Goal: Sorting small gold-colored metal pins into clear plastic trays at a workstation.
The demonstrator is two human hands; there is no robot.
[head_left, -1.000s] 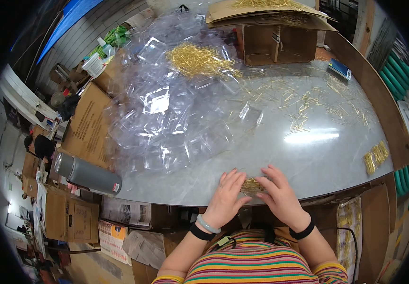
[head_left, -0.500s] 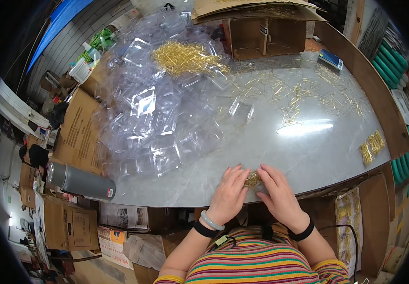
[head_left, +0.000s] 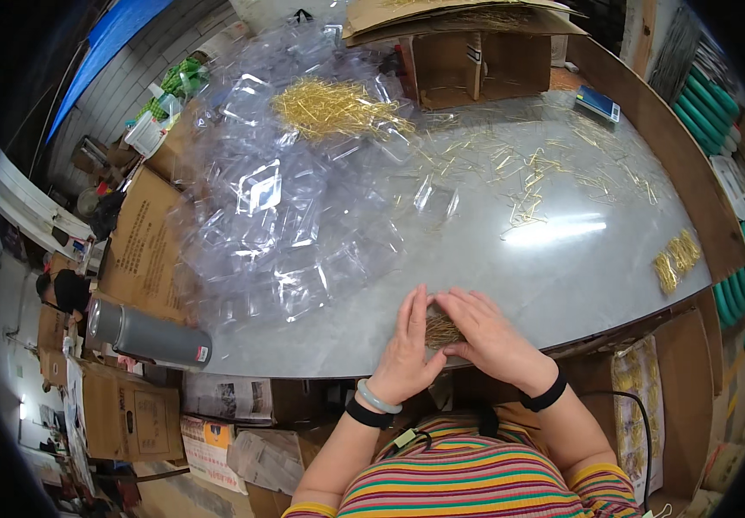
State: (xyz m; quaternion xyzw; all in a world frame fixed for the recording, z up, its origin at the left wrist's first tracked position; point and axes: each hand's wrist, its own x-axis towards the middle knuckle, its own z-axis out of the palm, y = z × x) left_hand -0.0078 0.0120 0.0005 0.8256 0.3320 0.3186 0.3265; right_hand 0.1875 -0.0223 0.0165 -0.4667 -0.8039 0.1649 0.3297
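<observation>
Near the front edge of the grey table, a small bundle of thin gold wire hooks (head_left: 443,331) lies between my hands. My left hand (head_left: 406,347) presses its left side with the fingers straight and close together. My right hand (head_left: 491,338) arches over from the right, its fingertips meeting the left ones beyond the bundle and its thumb along the near side. Part of the bundle is hidden under the fingers. Another neat gold bundle (head_left: 677,261) lies at the table's right edge. Loose hooks (head_left: 532,186) are scattered across the far right of the tabletop.
Clear plastic boxes (head_left: 260,233) are heaped on the left, with a gold hook pile (head_left: 338,108) on top. A grey bottle (head_left: 152,332) lies at the left edge. Behind stands an open cardboard box (head_left: 510,69) near a blue packet (head_left: 597,104). Cardboard (head_left: 691,164) borders the right.
Both hands have shifted slightly left and closed together around the bundle, with fingertips now meeting. The bundle has moved left with them and looks turned.
</observation>
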